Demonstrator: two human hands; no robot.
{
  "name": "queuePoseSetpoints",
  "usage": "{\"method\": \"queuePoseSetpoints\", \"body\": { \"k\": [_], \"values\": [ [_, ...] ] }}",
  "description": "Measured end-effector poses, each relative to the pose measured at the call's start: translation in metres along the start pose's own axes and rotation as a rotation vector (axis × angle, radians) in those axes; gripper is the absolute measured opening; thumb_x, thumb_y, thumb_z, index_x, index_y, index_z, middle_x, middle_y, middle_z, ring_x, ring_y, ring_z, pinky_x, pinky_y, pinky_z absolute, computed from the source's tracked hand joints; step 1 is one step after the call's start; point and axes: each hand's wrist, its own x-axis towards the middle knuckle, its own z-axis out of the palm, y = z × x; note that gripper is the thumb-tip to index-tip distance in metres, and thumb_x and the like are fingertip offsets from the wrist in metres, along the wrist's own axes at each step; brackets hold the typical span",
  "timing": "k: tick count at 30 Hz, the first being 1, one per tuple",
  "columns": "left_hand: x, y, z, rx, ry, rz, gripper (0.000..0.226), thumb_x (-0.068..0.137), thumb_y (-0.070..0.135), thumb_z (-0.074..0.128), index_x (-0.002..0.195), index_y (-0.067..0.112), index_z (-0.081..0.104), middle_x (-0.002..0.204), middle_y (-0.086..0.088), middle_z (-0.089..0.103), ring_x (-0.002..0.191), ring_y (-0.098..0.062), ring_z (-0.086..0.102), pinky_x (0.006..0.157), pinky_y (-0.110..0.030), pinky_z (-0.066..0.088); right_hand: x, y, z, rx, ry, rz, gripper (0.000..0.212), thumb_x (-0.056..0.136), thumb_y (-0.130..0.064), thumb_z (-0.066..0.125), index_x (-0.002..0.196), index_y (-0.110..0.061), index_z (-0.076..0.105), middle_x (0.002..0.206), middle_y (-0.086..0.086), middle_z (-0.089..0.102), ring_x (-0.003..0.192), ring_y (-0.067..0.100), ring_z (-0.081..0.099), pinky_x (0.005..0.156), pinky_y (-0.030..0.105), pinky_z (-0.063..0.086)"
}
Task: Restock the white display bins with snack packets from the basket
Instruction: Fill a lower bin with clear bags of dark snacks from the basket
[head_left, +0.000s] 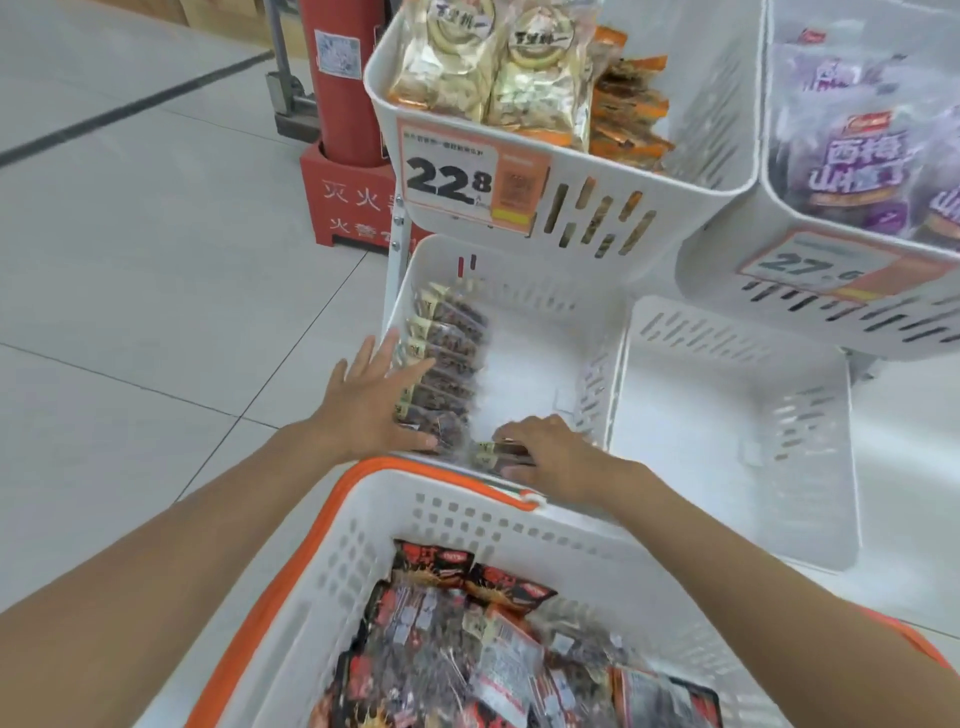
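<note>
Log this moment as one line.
left hand pressing upright packet row | right hand gripping dark snack packet | white slotted plastic bin part-filled

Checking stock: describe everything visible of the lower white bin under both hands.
The lower white bin, seemingly slotted plastic, sits open-topped below the bin priced 22.8. Dark packets line its left wall; the remaining floor is bare. The left hand rests on them; the right hand grips a packet at its near rim.

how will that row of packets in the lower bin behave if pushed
Probably floppy: the row of packets is thin pouches standing on edge. It may topple toward the bare side of the bin, as only the left hand steadies it. Glossy film likely slides easily.
</note>
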Motion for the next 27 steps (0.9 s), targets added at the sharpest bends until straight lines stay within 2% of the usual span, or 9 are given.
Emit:
{"method": "queuePoseSetpoints", "body": {
  "k": [2, 3, 5, 7, 11, 15, 20, 23, 27],
  "values": [
    [0.003, -0.006, 0.008, -0.007, 0.004, 0.024, 0.104, 0.076, 0.063, 0.07, 0.152, 0.046, 0.001, 0.161, 0.0, -0.024, 0.148, -0.024, -0.023, 0.119, -0.051, -0.003, 0.005, 0.002, 0.003, 0.285, -0.13, 0.004, 0.012, 0.092, -0.055, 0.054, 0.101, -0.047, 0.053, 0.105, -0.003, 0.056, 0.096, 0.02, 0.051, 0.088, 0.038, 0.042],
    [0.003, -0.008, 0.011, -0.039, 0.011, 0.03, 0.103, 0.077, 0.061, 0.071, 0.152, 0.047, 0.001, 0.162, 0.002, -0.022, 0.148, -0.023, -0.022, 0.119, -0.05, -0.002, 0.005, 0.003, -0.002, 0.412, -0.18, 0.028, 0.019, 0.092, -0.055, 0.055, 0.11, -0.047, 0.056, 0.111, -0.007, 0.056, 0.1, 0.015, 0.053, 0.088, 0.032, 0.041],
    [0.003, -0.009, 0.015, -0.091, 0.025, 0.041, 0.104, 0.076, 0.058, 0.073, 0.152, 0.047, 0.003, 0.162, 0.004, -0.019, 0.149, -0.023, -0.018, 0.119, -0.049, 0.001, 0.001, 0.004, -0.013, 0.552, -0.27, 0.068, 0.047, 0.096, -0.044, 0.055, 0.14, -0.032, 0.048, 0.134, -0.011, 0.046, 0.12, 0.01, 0.046, 0.093, 0.018, 0.035],
    [0.003, -0.009, 0.014, -0.116, 0.039, 0.046, 0.105, 0.073, 0.057, 0.076, 0.151, 0.048, 0.005, 0.163, 0.005, -0.016, 0.15, -0.023, -0.013, 0.119, -0.048, 0.006, -0.001, 0.006, -0.01, 0.547, -0.276, 0.054, 0.052, 0.098, -0.037, 0.052, 0.147, -0.023, 0.039, 0.138, -0.012, 0.038, 0.124, 0.005, 0.037, 0.087, 0.007, 0.032],
    [0.002, -0.008, 0.014, -0.123, 0.042, 0.025, 0.108, 0.07, 0.056, 0.079, 0.152, 0.047, 0.01, 0.164, 0.006, -0.011, 0.151, -0.029, 0.0, 0.119, -0.049, 0.015, 0.0, -0.004, 0.007, 0.556, 0.012, 0.138, 0.045, 0.094, -0.033, 0.061, 0.136, -0.019, 0.052, 0.145, 0.003, 0.042, 0.133, 0.015, 0.038, 0.101, 0.018, 0.028],
    [-0.001, -0.003, 0.008, -0.112, 0.04, 0.015, 0.106, 0.07, 0.053, 0.08, 0.152, 0.045, 0.013, 0.164, 0.004, -0.008, 0.15, -0.031, 0.009, 0.117, -0.048, 0.021, 0.001, -0.002, 0.003, 0.613, -0.077, 0.22, 0.061, 0.086, -0.049, 0.067, 0.139, -0.03, 0.045, 0.152, 0.001, 0.031, 0.137, 0.021, 0.035, 0.108, 0.03, 0.03],
    [-0.017, 0.0, -0.005, -0.182, 0.033, 0.007, 0.091, 0.078, 0.044, 0.078, 0.151, 0.043, 0.024, 0.165, 0.005, 0.002, 0.15, -0.025, 0.014, 0.118, -0.046, 0.023, -0.004, -0.007, 0.003, 0.55, -0.142, 0.258, 0.068, 0.089, -0.057, 0.057, 0.145, -0.024, 0.036, 0.15, 0.004, 0.038, 0.128, 0.022, 0.044, 0.097, 0.025, 0.033],
    [-0.026, 0.007, -0.018, -0.208, 0.051, -0.061, 0.074, 0.085, 0.041, 0.073, 0.148, 0.038, 0.035, 0.161, 0.002, 0.022, 0.147, -0.025, 0.02, 0.117, -0.045, 0.023, -0.016, -0.011, -0.007, 0.599, -0.106, 0.274, 0.073, 0.088, -0.059, 0.057, 0.148, -0.027, 0.031, 0.155, 0.003, 0.03, 0.138, 0.024, 0.035, 0.106, 0.03, 0.029],
    [-0.048, 0.041, -0.035, -0.354, 0.293, -0.029, 0.039, 0.09, 0.026, 0.069, 0.127, 0.026, 0.06, 0.127, -0.003, 0.062, 0.119, -0.025, 0.051, 0.1, -0.041, 0.043, -0.062, -0.023, -0.026, 0.711, 0.248, 0.206, 0.061, 0.088, -0.045, 0.065, 0.142, -0.028, 0.042, 0.148, 0.002, 0.039, 0.134, 0.021, 0.041, 0.101, 0.029, 0.035]
  ]
}}
